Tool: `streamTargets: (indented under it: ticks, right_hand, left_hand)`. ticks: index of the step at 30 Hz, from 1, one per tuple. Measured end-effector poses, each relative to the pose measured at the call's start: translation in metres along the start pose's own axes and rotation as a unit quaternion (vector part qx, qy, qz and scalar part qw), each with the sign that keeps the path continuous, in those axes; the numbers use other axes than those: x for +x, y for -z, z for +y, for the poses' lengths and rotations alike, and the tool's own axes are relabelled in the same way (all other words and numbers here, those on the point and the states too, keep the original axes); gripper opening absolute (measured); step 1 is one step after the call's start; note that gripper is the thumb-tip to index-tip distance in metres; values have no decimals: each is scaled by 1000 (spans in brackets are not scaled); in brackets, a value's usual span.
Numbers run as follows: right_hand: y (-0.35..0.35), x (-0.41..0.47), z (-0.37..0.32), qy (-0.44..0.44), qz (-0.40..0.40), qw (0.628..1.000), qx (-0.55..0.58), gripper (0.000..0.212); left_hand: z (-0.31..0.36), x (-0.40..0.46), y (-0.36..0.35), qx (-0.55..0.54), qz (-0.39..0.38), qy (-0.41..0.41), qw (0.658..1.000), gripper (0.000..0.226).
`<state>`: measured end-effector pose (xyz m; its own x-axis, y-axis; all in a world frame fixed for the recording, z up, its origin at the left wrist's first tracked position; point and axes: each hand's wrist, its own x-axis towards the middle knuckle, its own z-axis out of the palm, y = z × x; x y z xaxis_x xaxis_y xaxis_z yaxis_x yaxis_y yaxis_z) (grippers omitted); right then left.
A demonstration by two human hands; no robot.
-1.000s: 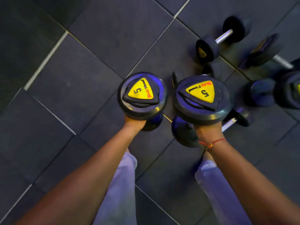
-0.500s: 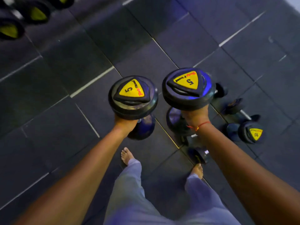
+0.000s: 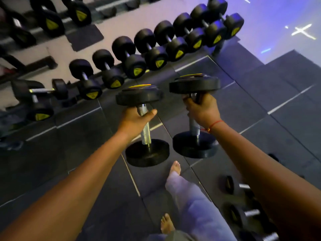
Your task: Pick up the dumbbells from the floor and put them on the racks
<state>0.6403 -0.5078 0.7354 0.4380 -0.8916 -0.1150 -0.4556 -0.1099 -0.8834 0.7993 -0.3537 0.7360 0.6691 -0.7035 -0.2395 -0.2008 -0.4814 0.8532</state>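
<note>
I hold two black dumbbells upright in the air, one in each hand. My left hand [image 3: 134, 120] grips the steel handle of the left dumbbell [image 3: 147, 152], just below its top head. My right hand [image 3: 202, 108] is closed around the handle of the right dumbbell [image 3: 195, 145], also close under the upper head. Ahead of them runs the dumbbell rack [image 3: 152, 49], a long row filled with black dumbbells with yellow end badges. A gap shows at the row's left end, near a small dumbbell [image 3: 43, 90] lying across it.
Several more dumbbells [image 3: 243, 214] lie on the dark rubber floor tiles at the lower right, beside my right forearm. My bare feet [image 3: 174, 168] stand below the held weights. A second rack row [image 3: 50, 20] is at the upper left. A bright wall glows at the upper right.
The view has lifted from the floor to the rack. Both dumbbells now appear from the side instead of end-on, carried forward toward the rack, and I have stepped ahead.
</note>
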Motion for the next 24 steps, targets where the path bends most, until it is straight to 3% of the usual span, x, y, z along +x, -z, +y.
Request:
streamTargets:
  ticks: [4,10,15,17,20,24]
  right_hand:
    - [-51,108,-37,-31,-96,994,44,55]
    - [-119,253,-100,-57,-182,981,22,31]
    - [-179,386,-130,-37,-226,973,6,58]
    - [-202,430,-161,-35,-242,970,4,53]
    - [-239,506,-193,-34,-236,971,0,28]
    - [-283,611,-219,-43,-217,975,-32,37]
  left_hand:
    - [20,89,36,9,29,21,999,36]
    - [44,222,88,-6,69,59,996,33]
    - [49,354,127,-60,102,85,989,33]
    - [52,412,139,-74,116,83,987,32]
    - [57,500,161,-53,126,73,988,31]
    - [67,609,188,-55,126,80,987,26]
